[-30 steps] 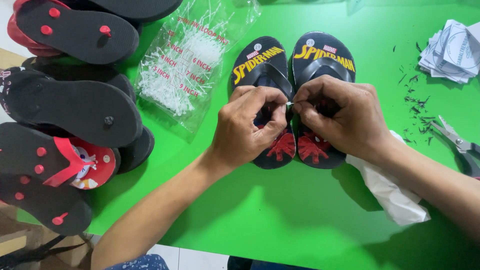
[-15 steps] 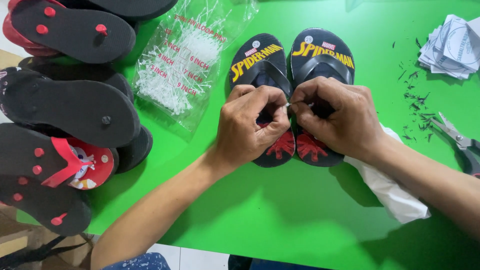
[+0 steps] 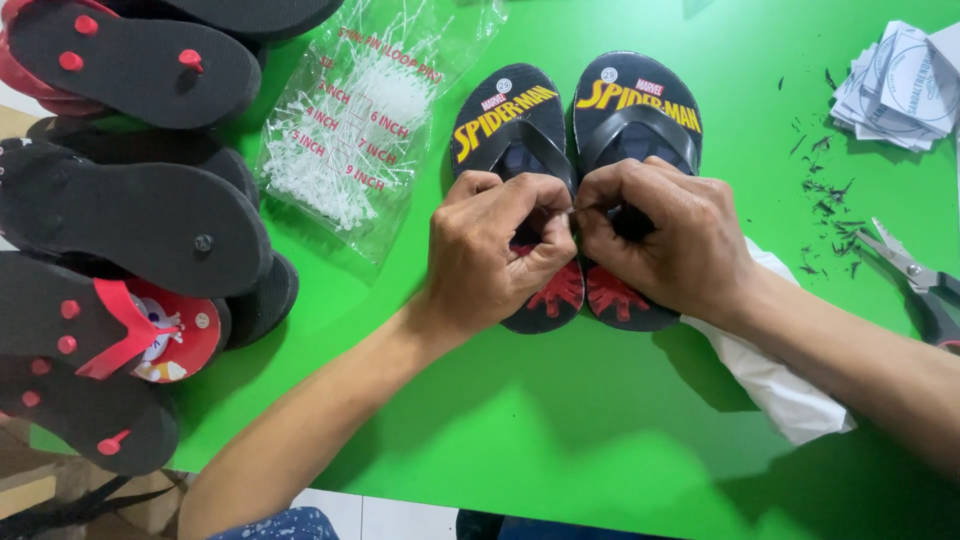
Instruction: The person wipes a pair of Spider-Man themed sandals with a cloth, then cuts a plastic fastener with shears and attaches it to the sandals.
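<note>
Pair of small black flip-flops (image 3: pixel 640 120), side by side at centre of green table (image 3: pixel 560 430), with left hand (image 3: pixel 500 250) and right hand (image 3: pixel 660 240) pressed together over their straps, fingertips pinched at the gap between them; bag of loop pins (image 3: pixel 350 140) left, scissors (image 3: pixel 915 275) right.

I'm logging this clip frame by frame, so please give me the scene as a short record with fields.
surface: green table
left hand: pinching at the straps between the pair of black flip-flops
right hand: pinching at the same spot
left of hands: clear bag of white plastic loop pins; pile of black flip-flops
right edge: scissors, paper tags
</note>
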